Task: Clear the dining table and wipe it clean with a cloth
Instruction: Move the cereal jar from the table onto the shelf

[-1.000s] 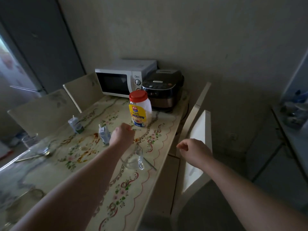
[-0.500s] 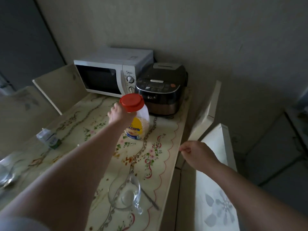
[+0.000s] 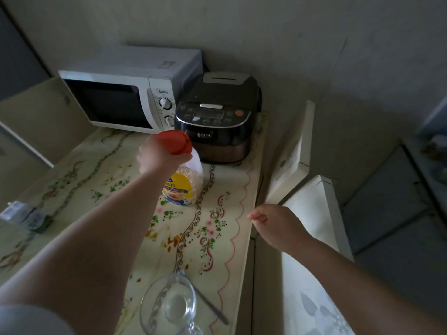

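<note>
1. The microwave (image 3: 116, 102) stands at the table's (image 3: 232, 213) far edge.
2. The rice cooker (image 3: 215, 122) sits just right of it, in the far right corner.
3. The jar (image 3: 183, 187) stands before the cooker.
4. The glass mug (image 3: 169, 308) sits nearer, by the right edge.
5. The carton (image 3: 24, 217) lies well left of the jar.
6. Two chairs (image 3: 314, 238) stand along the right edge.

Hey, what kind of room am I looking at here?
Probably a home dining corner or kitchen: a microwave and a rice cooker stand at the far end of a table with a flowered cover, and a chair back shows beside it.
</note>
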Tool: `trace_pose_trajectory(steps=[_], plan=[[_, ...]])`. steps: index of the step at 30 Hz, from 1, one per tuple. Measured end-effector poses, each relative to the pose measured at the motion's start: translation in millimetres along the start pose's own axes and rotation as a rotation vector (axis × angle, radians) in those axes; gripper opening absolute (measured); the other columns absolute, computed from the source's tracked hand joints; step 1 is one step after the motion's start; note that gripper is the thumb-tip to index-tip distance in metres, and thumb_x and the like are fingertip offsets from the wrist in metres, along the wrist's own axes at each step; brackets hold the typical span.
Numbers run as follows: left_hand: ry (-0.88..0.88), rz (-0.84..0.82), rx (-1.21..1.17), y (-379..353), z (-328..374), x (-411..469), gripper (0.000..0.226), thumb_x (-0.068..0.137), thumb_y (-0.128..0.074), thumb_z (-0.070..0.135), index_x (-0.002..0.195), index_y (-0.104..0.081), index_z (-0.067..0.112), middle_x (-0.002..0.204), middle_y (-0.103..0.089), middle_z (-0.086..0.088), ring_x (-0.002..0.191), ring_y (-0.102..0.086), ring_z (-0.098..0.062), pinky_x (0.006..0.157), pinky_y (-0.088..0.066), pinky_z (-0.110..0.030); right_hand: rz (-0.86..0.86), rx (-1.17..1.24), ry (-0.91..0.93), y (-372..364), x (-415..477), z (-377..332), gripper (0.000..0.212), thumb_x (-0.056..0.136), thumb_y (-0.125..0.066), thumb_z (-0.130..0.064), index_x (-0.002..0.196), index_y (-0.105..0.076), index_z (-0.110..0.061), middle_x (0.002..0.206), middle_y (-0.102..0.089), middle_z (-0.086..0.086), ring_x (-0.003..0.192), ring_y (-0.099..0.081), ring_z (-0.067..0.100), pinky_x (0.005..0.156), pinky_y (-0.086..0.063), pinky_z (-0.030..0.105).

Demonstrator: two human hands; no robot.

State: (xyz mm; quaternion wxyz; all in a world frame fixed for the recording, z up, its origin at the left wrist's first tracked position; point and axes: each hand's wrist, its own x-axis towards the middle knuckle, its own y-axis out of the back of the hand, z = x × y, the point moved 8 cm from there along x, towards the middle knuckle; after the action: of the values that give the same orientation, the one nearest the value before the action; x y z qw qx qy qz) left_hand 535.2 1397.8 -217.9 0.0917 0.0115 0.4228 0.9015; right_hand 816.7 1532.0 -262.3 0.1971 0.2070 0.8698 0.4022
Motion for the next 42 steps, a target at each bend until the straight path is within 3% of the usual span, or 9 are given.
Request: trace_pose_trajectory(steps=[9, 20, 29, 37, 42], plan=[[-0.004, 0.108, -0.172, -8, -7, -2, 0.107, 0.055, -0.089, 0.042, 0.141, -0.028, 0.027, 0.142, -0.036, -0.006, 0.130, -0.040, -0.030, 0.104, -0.041, -0.051, 0.017, -0.001, -0.022, 10, -1, 10, 0.024, 0.093, -0.050, -0.022, 0.108, -0.067, -0.030, 0.107, -0.066, -0.016, 0.100, -0.061, 0.003, 0.088, -0.051, 0.026], [-0.125, 0.181, -0.161, 6, 33, -38, 0.101, 0.054, -0.089, 0.045, 0.136, -0.032, 0.028, 0.139, -0.036, -0.004, 0.130, -0.032, -0.025, 0.100, -0.042, -0.049, 0.078, 0.069, 0.027, 31, -9, 9, 0.022, 0.094, -0.051, -0.023, 0.108, -0.066, -0.030, 0.107, -0.067, -0.013, 0.094, -0.061, 0.001, 0.085, -0.052, 0.022], [-0.281, 0.129, -0.223, 18, 113, -105, 0.100, 0.048, -0.086, 0.053, 0.132, -0.038, 0.029, 0.131, -0.043, -0.003, 0.124, -0.040, -0.025, 0.094, -0.046, -0.043, 0.190, 0.058, 0.137, 82, -42, 5, 0.025, 0.096, -0.048, -0.016, 0.112, -0.066, -0.023, 0.112, -0.068, -0.008, 0.102, -0.061, 0.005, 0.093, -0.049, 0.026], [-0.470, 0.063, -0.281, 9, 212, -204, 0.096, 0.053, -0.085, 0.053, 0.135, -0.040, 0.030, 0.132, -0.045, -0.001, 0.124, -0.041, -0.022, 0.088, -0.038, -0.033, 0.330, 0.000, 0.053, 141, -96, 62, 0.022, 0.096, -0.051, -0.023, 0.113, -0.064, -0.025, 0.106, -0.067, -0.011, 0.088, -0.061, 0.001, 0.080, -0.051, 0.018], [-0.556, -0.007, -0.354, -15, 266, -268, 0.096, 0.049, -0.085, 0.054, 0.133, -0.045, 0.031, 0.128, -0.050, 0.002, 0.122, -0.046, -0.020, 0.094, -0.044, -0.033, 0.468, 0.068, -0.039, 179, -140, 106, 0.035, 0.089, -0.056, -0.017, 0.123, -0.058, -0.025, 0.120, -0.062, -0.009, 0.108, -0.058, 0.007, 0.092, -0.045, 0.021]])
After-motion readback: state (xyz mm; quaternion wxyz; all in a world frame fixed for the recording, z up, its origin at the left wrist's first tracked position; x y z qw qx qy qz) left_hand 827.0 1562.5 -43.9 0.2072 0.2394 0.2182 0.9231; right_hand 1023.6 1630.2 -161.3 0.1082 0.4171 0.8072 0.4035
